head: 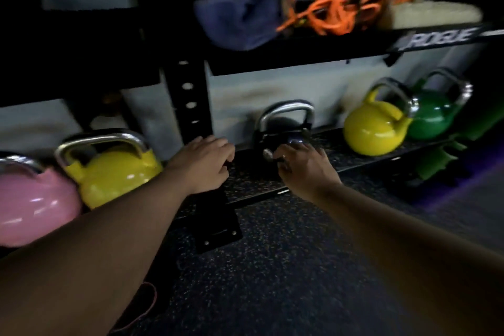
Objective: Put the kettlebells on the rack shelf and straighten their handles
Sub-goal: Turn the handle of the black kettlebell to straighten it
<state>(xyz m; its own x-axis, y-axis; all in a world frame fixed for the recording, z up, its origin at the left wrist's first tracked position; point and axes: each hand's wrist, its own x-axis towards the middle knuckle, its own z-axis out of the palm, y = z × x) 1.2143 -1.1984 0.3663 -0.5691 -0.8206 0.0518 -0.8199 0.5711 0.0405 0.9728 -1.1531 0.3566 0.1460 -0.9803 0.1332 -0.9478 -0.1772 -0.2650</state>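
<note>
1. The right hand (pixel 302 165) has its grip curled against the front of a black kettlebell (pixel 281 131); its fingertips are lost in blur and shadow, so I cannot tell whether it truly clasps the bell.
2. The left hand (pixel 207 161) hovers just left of that, fingers loosely bent with nothing in them, above the speckled rack shelf (pixel 245 185).
3. The black bell stands on the shelf, steel handle upright; its dark body is hard to make out.
4. Well right of the grip sit a yellow kettlebell (pixel 375 131) touching a green kettlebell (pixel 433 114).
5. Left of the grip, another yellow bell (pixel 117 174) and a pink bell (pixel 32 204), the latter cut off by the frame edge.
</note>
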